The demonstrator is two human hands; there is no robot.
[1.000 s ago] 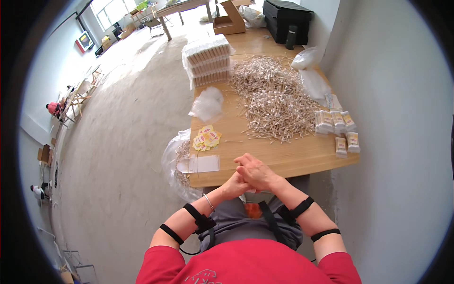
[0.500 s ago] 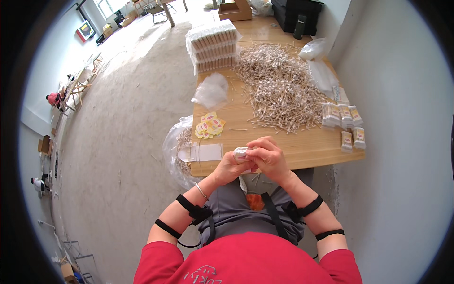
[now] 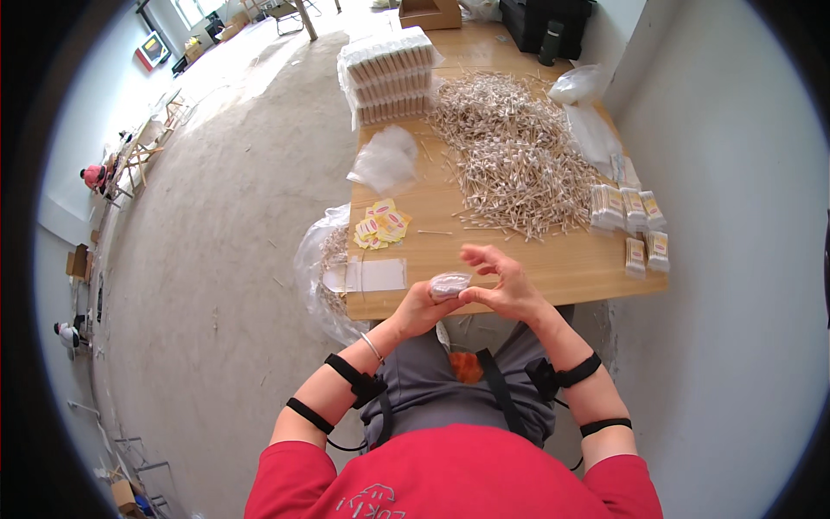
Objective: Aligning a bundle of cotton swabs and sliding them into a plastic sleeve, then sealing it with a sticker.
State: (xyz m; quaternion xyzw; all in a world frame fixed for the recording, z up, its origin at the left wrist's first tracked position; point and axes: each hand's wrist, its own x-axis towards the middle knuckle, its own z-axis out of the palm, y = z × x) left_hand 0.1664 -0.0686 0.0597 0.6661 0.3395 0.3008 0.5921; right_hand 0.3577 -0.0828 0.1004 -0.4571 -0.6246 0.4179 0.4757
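Just above the table's front edge, my left hand [image 3: 418, 313] is closed around a small clear-wrapped pack of cotton swabs [image 3: 450, 285], white tips facing up. My right hand [image 3: 510, 290] is beside it, fingers spread and raised, thumb at the pack's right edge. Beyond my hands lies a big loose heap of cotton swabs [image 3: 523, 169]. Yellow printed cards [image 3: 380, 226] are scattered to the left, with a flat white piece [image 3: 379, 274] nearer me. Clear plastic bags [image 3: 385, 162] lie behind the cards. Several filled swab packs [image 3: 635, 210] sit at the right edge.
Wrapped swab bundles [image 3: 389, 76] are stacked at the far left of the wooden table [image 3: 553, 281]. A black bag [image 3: 532, 26], a dark flask [image 3: 550, 43] and a cardboard box [image 3: 430, 14] stand at the back. A plastic sack [image 3: 316, 251] of swabs adjoins the left edge; a wall [image 3: 735, 259] rises right.
My right hand's fingers have lifted off the pack and spread apart, moving slightly right. More of the pack's clear wrapping shows above my left hand, which keeps its hold.
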